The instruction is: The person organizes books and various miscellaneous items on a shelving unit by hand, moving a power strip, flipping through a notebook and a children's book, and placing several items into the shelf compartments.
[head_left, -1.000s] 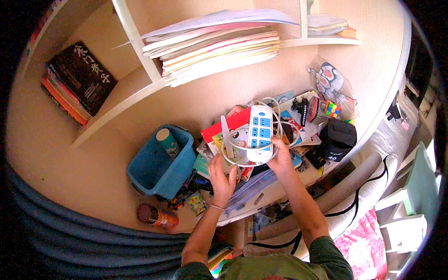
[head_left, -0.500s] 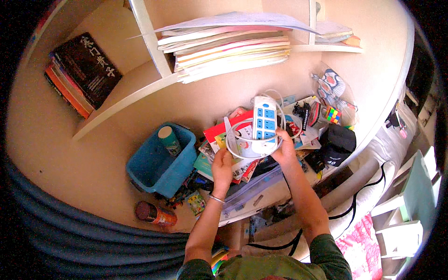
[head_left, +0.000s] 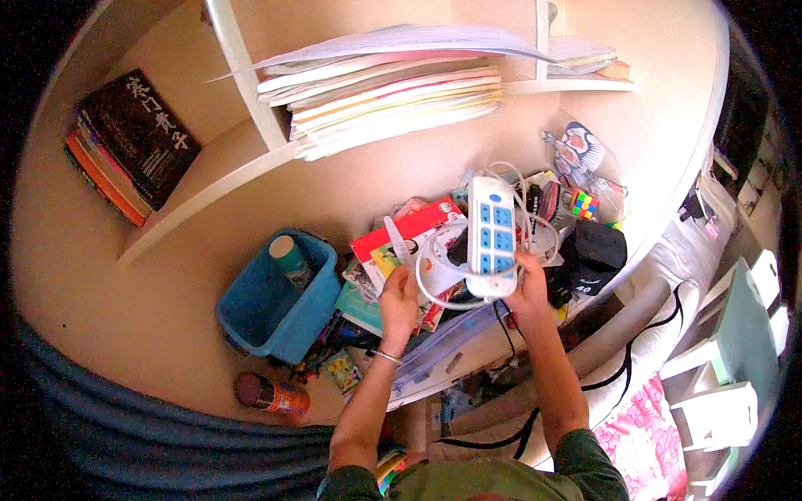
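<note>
"White-and-blue power strip (head_left: 491, 238) held where?"
"Above desk (head_left: 431, 385), back from the front edge; R hand (head_left: 530, 294) closed on strip's lower end."
"L hand (head_left: 399, 307)?"
"Half-curled nr cord (head_left: 451, 306); can't tell if gripping."

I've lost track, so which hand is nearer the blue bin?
Left. Your left hand is to the right of the blue bin, apart from it; your right hand is farther right, holding the power strip near its lower end.

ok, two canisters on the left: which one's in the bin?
The green canister with the pale cap: it's inside the blue bin. The orange canister, dark-capped, is outside.
</note>
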